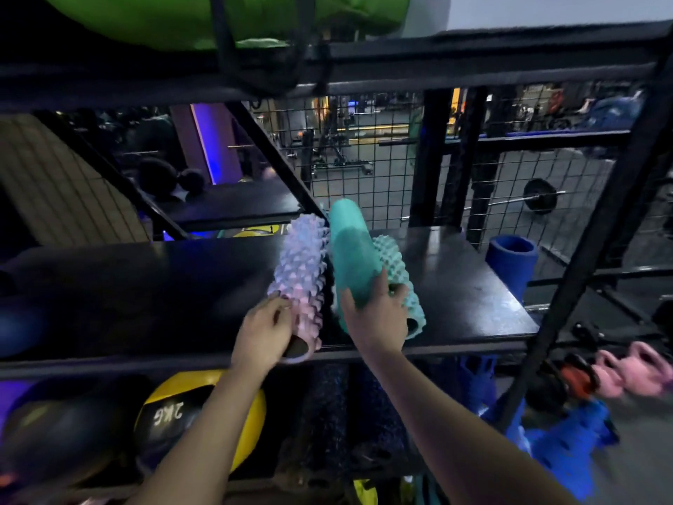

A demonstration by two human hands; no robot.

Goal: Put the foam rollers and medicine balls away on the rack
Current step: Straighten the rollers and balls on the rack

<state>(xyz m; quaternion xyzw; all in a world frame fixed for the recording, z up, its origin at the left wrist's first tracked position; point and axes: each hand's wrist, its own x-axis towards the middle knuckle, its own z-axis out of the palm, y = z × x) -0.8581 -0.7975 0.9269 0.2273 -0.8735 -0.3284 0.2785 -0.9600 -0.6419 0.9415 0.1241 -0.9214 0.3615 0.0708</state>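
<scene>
A black flat shelf board (145,286) sits in the middle of the black metal rack (582,249). 3 foam rollers are on the right half of this shelf. They sit side by side and point from its front edge to its back.

The pink and purple spiky foam roller (298,282) is the one most to the left. Its near end pokes a little past the shelf's front edge. The left hand (264,331) holds that near end, with the fingers curled over the top.

The smooth teal foam roller (351,256) is in the middle, and its far end reaches the back of the shelf. The right hand (377,315) grips its near end, thumb on one side and fingers wrapped round the other. I cannot tell if this roller rests on the shelf or is lifted a bit.

The bumpy teal foam roller (398,271) lies on the shelf just right of the smooth one, touching it. The right hand's fingers press against it too.

Under the shelf, to the left, is a round yellow and black medicine ball (174,413) marked 2KG. A dark round ball (54,431) sits left of that. Black speckled foam rollers (327,413) lie under the middle of the shelf.

Past the shelf's right end stands a blue foam roller (511,258). Pink kettlebells (633,366) sit lower down, further right.
</scene>
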